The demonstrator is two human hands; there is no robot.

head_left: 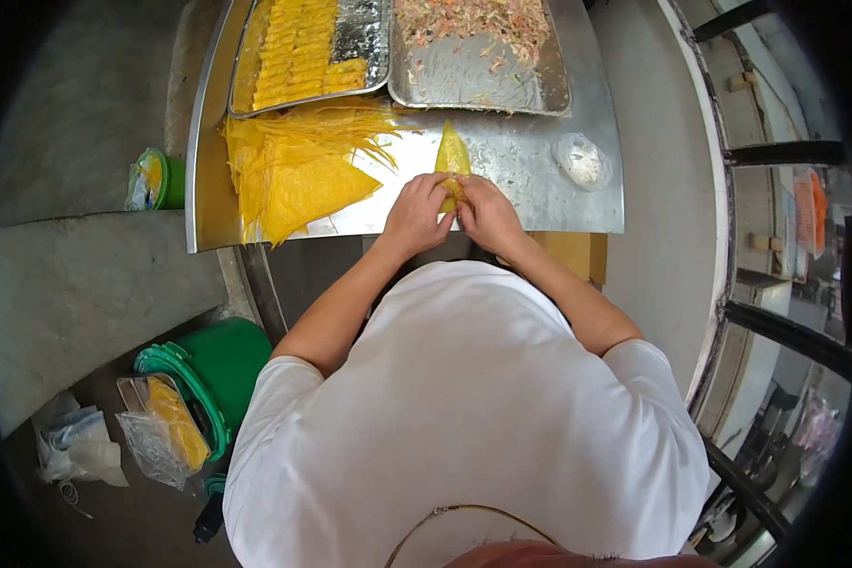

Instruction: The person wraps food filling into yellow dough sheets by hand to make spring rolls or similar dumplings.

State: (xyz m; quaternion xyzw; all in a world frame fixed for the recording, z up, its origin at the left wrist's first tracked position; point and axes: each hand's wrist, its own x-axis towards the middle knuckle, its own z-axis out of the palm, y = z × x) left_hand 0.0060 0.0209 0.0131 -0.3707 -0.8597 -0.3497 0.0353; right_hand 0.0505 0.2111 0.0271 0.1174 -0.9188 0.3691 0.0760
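Note:
Near the front edge of the metal table point(530, 204), my left hand point(418, 213) and my right hand point(488, 212) are close together with bent fingers. Both grip the near part of a yellow wrapper point(452, 149), whose pointed end lies away from me on the metal. To the left is a fanned pile of yellow wrapper sheets point(298, 180). Behind it stands a tray point(362, 92) with rows of yellow rolls point(293, 47). Beside that, another tray point(483, 83) holds a shredded filling mix point(483, 24).
A small round bowl point(582, 161) with whitish contents sits at the table's right. On the left are a small green bin point(170, 183), a large green bucket point(222, 369) and a bag of yellow sheets point(175, 426). Black bars point(786, 153) run along the right side.

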